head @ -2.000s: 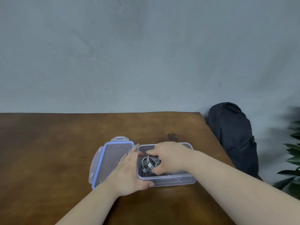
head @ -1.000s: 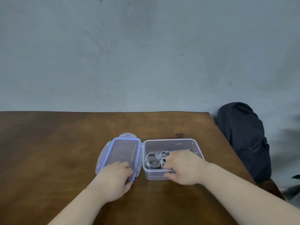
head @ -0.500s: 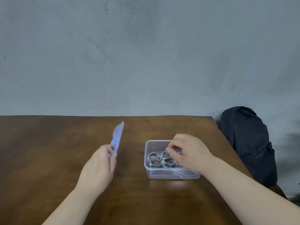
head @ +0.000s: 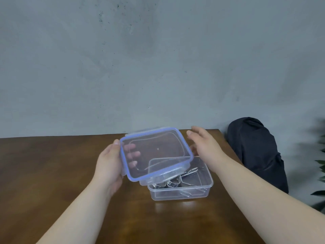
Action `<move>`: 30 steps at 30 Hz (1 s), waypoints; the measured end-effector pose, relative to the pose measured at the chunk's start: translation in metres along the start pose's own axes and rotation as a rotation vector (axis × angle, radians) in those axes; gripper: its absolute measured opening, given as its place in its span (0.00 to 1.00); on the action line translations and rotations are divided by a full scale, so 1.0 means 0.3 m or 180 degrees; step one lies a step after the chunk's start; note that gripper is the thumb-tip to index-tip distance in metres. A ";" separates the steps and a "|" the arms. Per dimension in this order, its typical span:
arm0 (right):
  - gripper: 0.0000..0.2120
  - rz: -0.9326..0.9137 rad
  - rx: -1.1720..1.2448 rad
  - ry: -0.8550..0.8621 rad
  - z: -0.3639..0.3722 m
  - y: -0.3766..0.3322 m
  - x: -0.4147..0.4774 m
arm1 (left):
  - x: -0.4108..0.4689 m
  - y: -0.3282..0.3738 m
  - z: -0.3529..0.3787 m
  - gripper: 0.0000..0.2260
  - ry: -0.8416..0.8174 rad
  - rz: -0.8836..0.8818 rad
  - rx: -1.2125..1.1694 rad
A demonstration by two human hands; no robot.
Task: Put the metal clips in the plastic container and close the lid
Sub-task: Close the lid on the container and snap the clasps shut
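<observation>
We face a flat grey wall (head: 158, 59) with a mottled, lightly stained finish and small dark specks near its top. Below it stands a brown wooden bench (head: 44, 173) with a glossy surface that reflects soft, even light. Just beyond the bench's right far corner we note a dark fabric bag (head: 255, 152) against the wall. Green plant leaves (head: 320, 173), partly blurred, enter at the right edge.
</observation>
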State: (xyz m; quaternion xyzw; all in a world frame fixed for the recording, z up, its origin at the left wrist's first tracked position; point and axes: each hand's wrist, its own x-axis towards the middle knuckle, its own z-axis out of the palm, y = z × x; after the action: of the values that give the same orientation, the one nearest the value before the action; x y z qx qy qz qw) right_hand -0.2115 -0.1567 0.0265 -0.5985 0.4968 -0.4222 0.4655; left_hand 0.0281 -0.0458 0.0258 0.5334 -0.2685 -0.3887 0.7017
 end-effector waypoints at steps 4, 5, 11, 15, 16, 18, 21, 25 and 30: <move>0.08 0.0261 0.0044 0.0106 -0.054 0.051 0.021 | 0.068 -0.085 0.045 0.15 -0.0100 -0.0641 0.0384; 0.08 0.0320 -0.0014 0.0091 -0.064 0.066 0.022 | 0.085 -0.111 0.048 0.17 -0.0155 -0.0660 0.0683; 0.10 0.0486 -0.0835 0.0308 -0.094 0.163 0.009 | 0.093 -0.217 0.073 0.11 -0.0344 -0.0239 0.2089; 0.10 0.0424 -0.1532 0.0408 -0.102 0.224 0.010 | 0.099 -0.255 0.066 0.03 -0.0370 -0.0107 0.2379; 0.10 0.0414 -0.1611 0.0420 -0.101 0.233 0.012 | 0.099 -0.259 0.068 0.03 -0.0350 -0.0082 0.2393; 0.10 0.0411 -0.1699 0.0416 -0.094 0.241 0.018 | 0.099 -0.259 0.071 0.03 -0.0310 -0.0042 0.2412; 0.10 0.0354 -0.1803 0.0409 -0.078 0.246 0.030 | 0.097 -0.256 0.070 0.03 -0.0269 -0.0022 0.2490; 0.10 0.0230 -0.1937 0.0398 -0.062 0.240 0.043 | 0.086 -0.255 0.065 0.03 -0.0268 0.0054 0.2569; 0.09 0.0274 -0.1879 0.0384 -0.049 0.242 0.060 | 0.090 -0.251 0.060 0.01 -0.0251 0.0065 0.2605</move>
State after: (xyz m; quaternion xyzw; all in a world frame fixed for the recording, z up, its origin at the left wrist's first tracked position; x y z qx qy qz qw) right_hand -0.2377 -0.1819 -0.0404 -0.6602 0.6497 -0.2743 0.2585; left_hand 0.0091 -0.0876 -0.0421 0.7505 -0.4328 -0.2629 0.4246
